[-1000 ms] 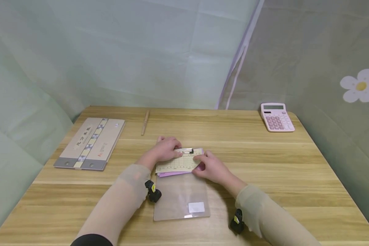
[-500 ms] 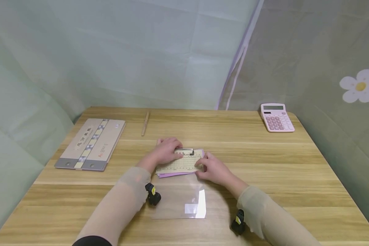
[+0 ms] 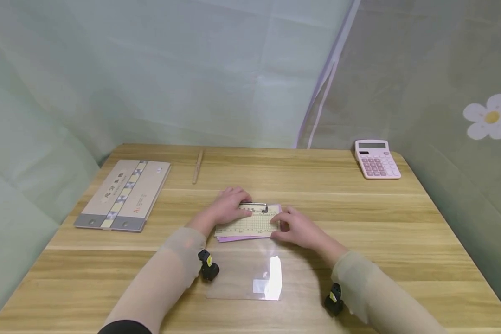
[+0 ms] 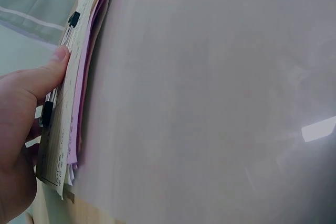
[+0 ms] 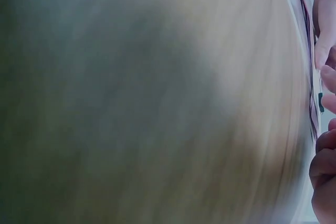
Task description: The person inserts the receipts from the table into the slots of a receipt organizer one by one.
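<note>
A clear clipboard [image 3: 234,273] bears a stack of cream and pink printed forms [image 3: 250,225] under its metal wire clip [image 3: 253,206]. My left hand [image 3: 230,207] grips the clipboard at its upper left. In the left wrist view the thumb [image 4: 50,74] presses by the wire clip, between its black ends, and the fingers go behind the board. At the right edge of the forms, my right hand [image 3: 296,228] has thumb and fingers curled, pinching that edge. Only part of the right hand [image 5: 325,166] shows at the right side of its wrist view.
A beige and grey file folder [image 3: 123,195] lies at the left of the wooden table [image 3: 384,222]. Behind my left hand is a slim brown stick-like thing [image 3: 197,167]. A pink calculator [image 3: 377,159] sits near the back right corner, with cloth curtains [image 3: 217,69] beyond the table.
Both hands, the forms and the clip have shifted slightly to the right. The right hand has moved a little farther. A bright glare has appeared on the clear board.
</note>
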Demonstrator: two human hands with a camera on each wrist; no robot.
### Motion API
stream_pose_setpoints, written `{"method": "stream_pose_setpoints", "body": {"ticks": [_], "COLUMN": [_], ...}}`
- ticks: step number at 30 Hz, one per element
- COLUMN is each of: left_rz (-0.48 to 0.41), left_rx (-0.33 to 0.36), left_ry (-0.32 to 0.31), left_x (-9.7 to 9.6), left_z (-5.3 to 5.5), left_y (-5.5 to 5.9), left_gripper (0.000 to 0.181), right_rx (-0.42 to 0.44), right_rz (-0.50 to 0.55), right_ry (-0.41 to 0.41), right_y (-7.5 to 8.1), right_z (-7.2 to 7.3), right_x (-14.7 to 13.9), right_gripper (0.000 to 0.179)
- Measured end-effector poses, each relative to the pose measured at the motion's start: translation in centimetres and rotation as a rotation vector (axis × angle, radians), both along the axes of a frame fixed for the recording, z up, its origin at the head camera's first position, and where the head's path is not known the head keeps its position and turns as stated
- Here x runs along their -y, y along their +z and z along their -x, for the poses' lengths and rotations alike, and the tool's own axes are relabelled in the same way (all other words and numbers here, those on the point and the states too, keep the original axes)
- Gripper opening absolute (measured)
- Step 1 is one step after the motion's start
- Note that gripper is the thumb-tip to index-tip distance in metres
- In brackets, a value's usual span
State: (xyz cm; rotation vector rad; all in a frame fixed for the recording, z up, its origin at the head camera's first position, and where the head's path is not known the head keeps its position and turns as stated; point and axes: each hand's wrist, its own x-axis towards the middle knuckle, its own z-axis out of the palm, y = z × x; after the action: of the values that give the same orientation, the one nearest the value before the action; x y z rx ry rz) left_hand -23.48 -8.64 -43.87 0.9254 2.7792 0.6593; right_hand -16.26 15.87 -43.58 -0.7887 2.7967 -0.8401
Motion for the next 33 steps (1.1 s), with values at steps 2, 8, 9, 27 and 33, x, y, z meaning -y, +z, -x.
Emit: {"method": "stream_pose_setpoints", "body": {"ticks": [2,8,9,27,33], "left_rz": [-0.003,-0.018,-0.019,-0.017,-0.028], "left_rx": [0.007,0.005,0.0,0.017,0.005], "left_ry": [-0.005,-0.02,-0.021,-0.021,-0.019], "left_x": [-0.2,-0.7,-0.8,-1.8,-1.8], "left_z": [-0.1,-0.3,-0.3,-0.8,-0.9], "left_y": [0.0,-0.2,-0.2,-0.6,-0.8], "left_gripper": [0.041,0.041,0.041,0.04,0.039], "right_rx": [-0.005,0.012,0.014,0.0,-0.002], "right_rz": [0.006,0.023,0.025,0.01,-0.017], "right_ry": [-0.006,-0.039,-0.048,-0.187,-0.213], "right_y": [0.0,0.0,0.0,0.3,0.4], "right_z": [0.1,0.3,0.4,1.8,1.9], "right_x": [-0.3,-1.4,-1.6,-6.4,-7.3], "right_gripper": [0.034,0.04,0.04,0.047,0.047]}}
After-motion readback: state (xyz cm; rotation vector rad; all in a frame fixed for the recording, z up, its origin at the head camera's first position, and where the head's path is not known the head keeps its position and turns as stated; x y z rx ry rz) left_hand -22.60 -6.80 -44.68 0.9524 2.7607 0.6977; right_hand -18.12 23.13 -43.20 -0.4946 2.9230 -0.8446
